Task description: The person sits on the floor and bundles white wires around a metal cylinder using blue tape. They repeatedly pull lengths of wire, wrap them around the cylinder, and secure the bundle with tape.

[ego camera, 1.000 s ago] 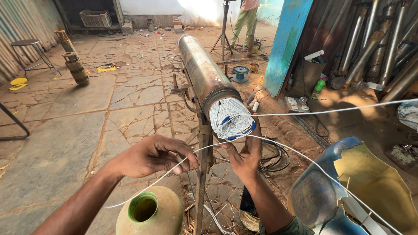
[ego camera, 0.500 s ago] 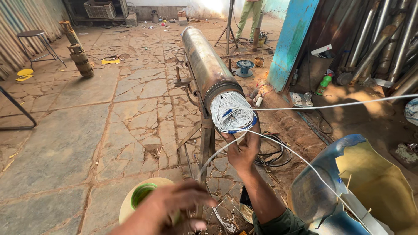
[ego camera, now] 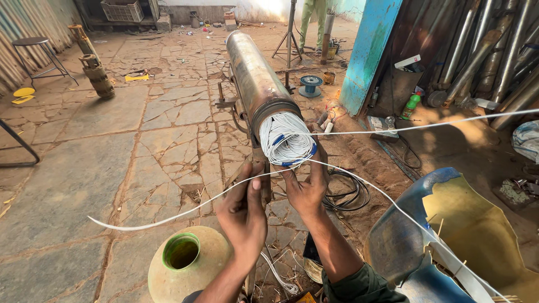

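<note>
A long metal cylinder (ego camera: 252, 73) lies level on a stand, its near end packed with white wire windings (ego camera: 285, 139). My right hand (ego camera: 306, 188) presses against the lower edge of the windings and pinches the white wire (ego camera: 168, 216). My left hand (ego camera: 244, 213) grips the same wire just below the cylinder's end. From my left hand the wire trails off left over the floor. Another strand (ego camera: 426, 126) runs right from the windings, and one drops toward the lower right.
A clay pot with a green rim (ego camera: 182, 255) stands under my arms. A bent blue and yellow metal sheet (ego camera: 449, 224) lies at the right. Black cable coils (ego camera: 345, 193), pipes (ego camera: 483, 45), a blue pillar (ego camera: 368, 50) and a person's legs (ego camera: 311, 17) are beyond.
My left hand has come back up from low near the pot to the wire beside my right hand. The right hand has stayed at the windings.
</note>
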